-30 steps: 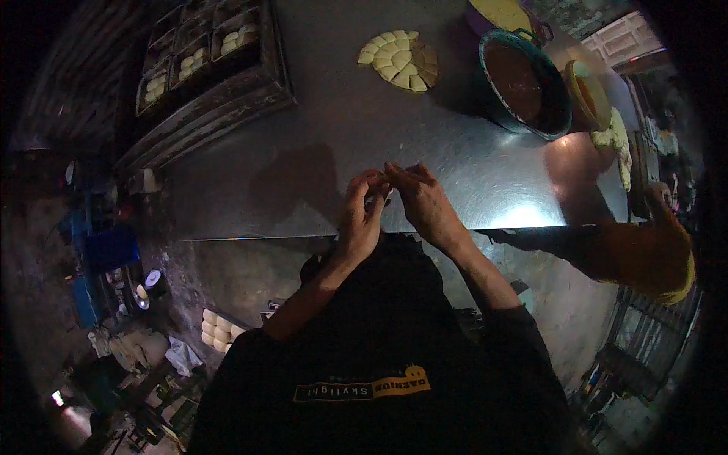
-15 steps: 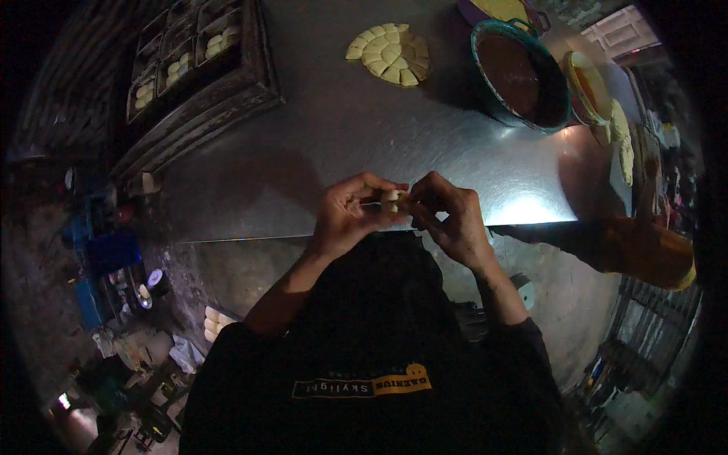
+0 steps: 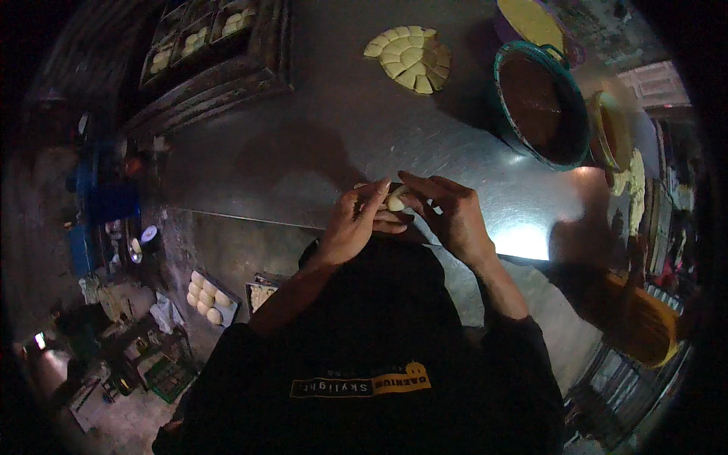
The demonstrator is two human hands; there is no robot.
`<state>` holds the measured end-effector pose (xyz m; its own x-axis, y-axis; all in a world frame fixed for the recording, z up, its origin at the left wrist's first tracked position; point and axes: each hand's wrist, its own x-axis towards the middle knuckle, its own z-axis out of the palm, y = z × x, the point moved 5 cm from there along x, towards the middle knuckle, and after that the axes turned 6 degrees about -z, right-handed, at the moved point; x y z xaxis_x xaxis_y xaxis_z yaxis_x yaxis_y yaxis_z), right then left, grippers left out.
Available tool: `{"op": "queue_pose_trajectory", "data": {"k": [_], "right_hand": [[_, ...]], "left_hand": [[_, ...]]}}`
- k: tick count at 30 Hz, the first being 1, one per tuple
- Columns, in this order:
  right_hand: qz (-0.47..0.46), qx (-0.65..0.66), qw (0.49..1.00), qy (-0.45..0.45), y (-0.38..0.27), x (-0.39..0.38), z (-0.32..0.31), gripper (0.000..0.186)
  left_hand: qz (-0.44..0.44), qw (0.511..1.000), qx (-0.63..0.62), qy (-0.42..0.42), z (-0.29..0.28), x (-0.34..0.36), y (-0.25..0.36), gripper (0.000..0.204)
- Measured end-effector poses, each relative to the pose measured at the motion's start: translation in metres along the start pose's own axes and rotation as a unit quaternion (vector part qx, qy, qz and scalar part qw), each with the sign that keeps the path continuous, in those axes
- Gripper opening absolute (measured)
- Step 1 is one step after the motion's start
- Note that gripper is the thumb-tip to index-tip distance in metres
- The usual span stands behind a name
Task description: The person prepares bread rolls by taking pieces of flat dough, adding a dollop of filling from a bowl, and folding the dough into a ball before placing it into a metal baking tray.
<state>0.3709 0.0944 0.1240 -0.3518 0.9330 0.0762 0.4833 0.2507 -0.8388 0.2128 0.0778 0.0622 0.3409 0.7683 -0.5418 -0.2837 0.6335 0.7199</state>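
Observation:
A small, pale piece of dough [image 3: 396, 201] is held between my two hands, just above the near edge of the metal table. My left hand [image 3: 355, 221] cradles it, fingers curled beneath and thumb raised beside it. The thumb and fingers of my right hand [image 3: 453, 211] close on its other side. Part of the dough is hidden by the fingers, so whether anything is inside cannot be seen. Farther off on the table lies a fan of cut dough pieces [image 3: 410, 57].
A green tub of brown filling [image 3: 502, 102] stands at the right, beside a yellow tub [image 3: 610, 129] and a purple bowl [image 3: 580, 54]. Dough strips [image 3: 635, 193] lie at the right edge. Dark wooden trays [image 3: 220, 91] with dough balls are stacked far left. Below, left, sits a tray of rounds [image 3: 208, 298].
My fingers have shifted around the dough, which looks more gathered and rounder now. The view has swung, bringing more of the floor tray at the left into sight.

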Motion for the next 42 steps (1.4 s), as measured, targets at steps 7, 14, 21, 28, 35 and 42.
{"op": "queue_pose_trajectory", "data": {"k": [7, 14, 21, 28, 35, 42], "right_hand": [[-0.164, 0.069, 0.978, -0.111, 0.014, 0.009, -0.005, 0.019], [-0.065, 0.074, 0.985, -0.145, 0.029, 0.012, 0.014, 0.023], [-0.263, -0.107, 0.950, -0.129, 0.007, -0.023, 0.053, 0.040], [-0.218, -0.099, 0.963, -0.128, 0.026, -0.013, 0.099, 0.046], [-0.066, 0.119, 0.980, -0.145, 0.112, 0.063, 0.119, 0.034], [-0.275, -0.120, 0.938, -0.171, 0.096, 0.053, 0.128, 0.035]], "left_hand": [[0.043, 0.997, -0.029, -0.059, -0.001, 0.005, 0.001, 0.028], [0.209, 0.935, 0.285, 0.016, -0.004, -0.002, -0.010, 0.038], [0.312, 0.860, 0.392, 0.095, -0.047, -0.003, -0.052, 0.026], [0.230, 0.883, 0.324, 0.250, -0.072, -0.007, -0.058, 0.032], [0.177, 0.930, 0.274, 0.170, -0.103, 0.021, -0.029, 0.049], [0.150, 0.965, 0.137, 0.168, -0.153, -0.013, -0.013, 0.057]]}}
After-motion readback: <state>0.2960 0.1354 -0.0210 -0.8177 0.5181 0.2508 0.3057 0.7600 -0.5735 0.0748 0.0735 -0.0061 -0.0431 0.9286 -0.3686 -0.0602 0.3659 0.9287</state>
